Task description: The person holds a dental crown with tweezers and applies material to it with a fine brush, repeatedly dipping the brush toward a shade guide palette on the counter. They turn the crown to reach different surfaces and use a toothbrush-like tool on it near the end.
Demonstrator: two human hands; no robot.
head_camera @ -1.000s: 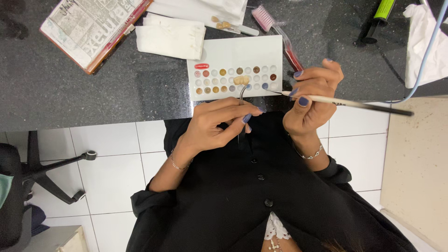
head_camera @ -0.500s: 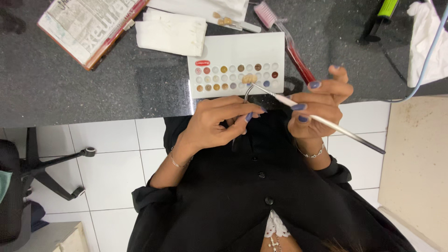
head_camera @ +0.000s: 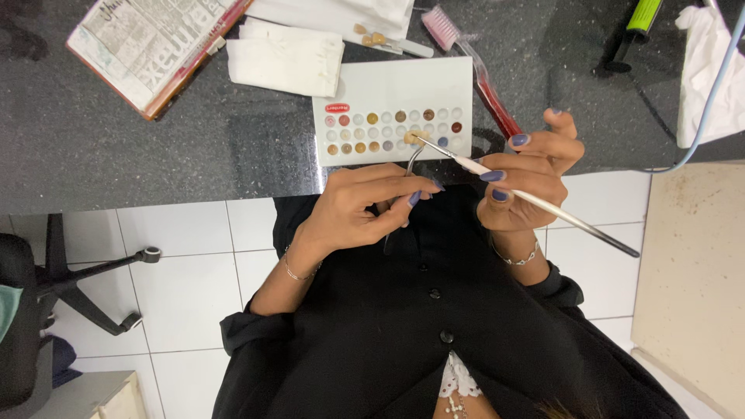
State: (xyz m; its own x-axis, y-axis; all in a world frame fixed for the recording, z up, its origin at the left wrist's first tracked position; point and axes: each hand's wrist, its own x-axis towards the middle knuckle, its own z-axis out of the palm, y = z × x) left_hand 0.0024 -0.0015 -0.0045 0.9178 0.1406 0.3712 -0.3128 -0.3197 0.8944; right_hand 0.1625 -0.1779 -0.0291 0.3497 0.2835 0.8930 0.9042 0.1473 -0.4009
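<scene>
Small tooth-shaped piece (head_camera: 414,137) sits at tip of thin metal holder (head_camera: 411,164), over lower rows of white palette (head_camera: 394,84). Left hand (head_camera: 365,208) pinches holder between thumb and fingers, closed tight on it. Right hand (head_camera: 528,182) grips fine brush (head_camera: 535,199) pen-style, tip touching tooth piece. Palette wells hold brown, tan, red, grey dabs. Beyond on dark counter (head_camera: 194,147): folded tissues (head_camera: 285,59), pink toothbrush (head_camera: 466,54), newspaper (head_camera: 147,39).
</scene>
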